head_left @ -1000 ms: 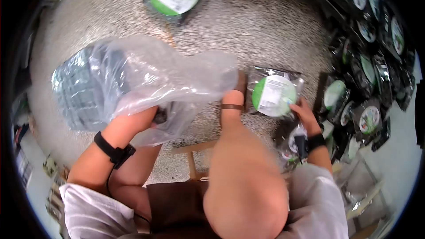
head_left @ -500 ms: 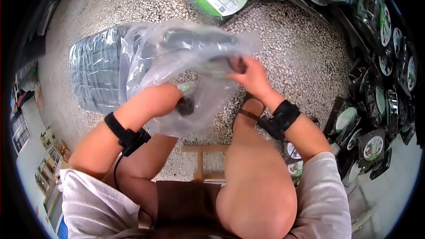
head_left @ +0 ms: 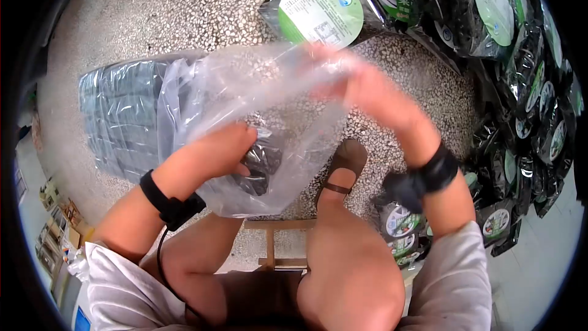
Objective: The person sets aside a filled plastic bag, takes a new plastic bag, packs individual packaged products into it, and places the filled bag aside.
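A large clear plastic bag [head_left: 177,95] lies across the speckled floor, its closed end at the left packed with stacked dark packets [head_left: 125,107]. At its wide mouth, my left hand [head_left: 223,150] is closed around a dark shiny packet [head_left: 264,162] inside the plastic. My right hand [head_left: 340,83] is at the bag's upper right edge, smeared by motion, so its fingers cannot be made out. Just above that hand lies a black packet with a round white and green label [head_left: 321,12].
Many black packets with round labels [head_left: 533,98] are heaped along the right side, reaching the top. Between my legs is a wooden stool frame [head_left: 269,242]. My sandalled foot [head_left: 343,175] stands right of the bag mouth. Shelves [head_left: 55,239] show at far left.
My right hand has moved up and the bag's mouth is spread wider. The dark packet at my left hand shows more. The whole view has shifted slightly.
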